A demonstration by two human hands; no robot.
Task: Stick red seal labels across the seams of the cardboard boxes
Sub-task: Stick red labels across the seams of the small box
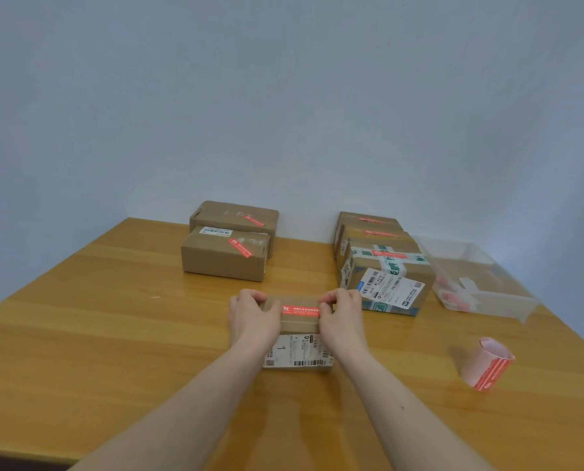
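Note:
A small cardboard box (299, 326) with a white shipping label on its near side lies in the middle of the table. A red seal label (300, 310) lies across its top. My left hand (253, 316) grips the box's left end, fingers curled over the top edge. My right hand (341, 316) grips the right end, with its fingertips on the right end of the red label. A roll of red seal labels (488, 365) lies on the table to the right.
Two brown boxes (226, 256) with red labels stand stacked at the back left. Several more labelled boxes (382, 266) stand at the back right. A clear plastic bin (477, 283) sits at the far right. The wooden table (113, 334) meets a pale wall.

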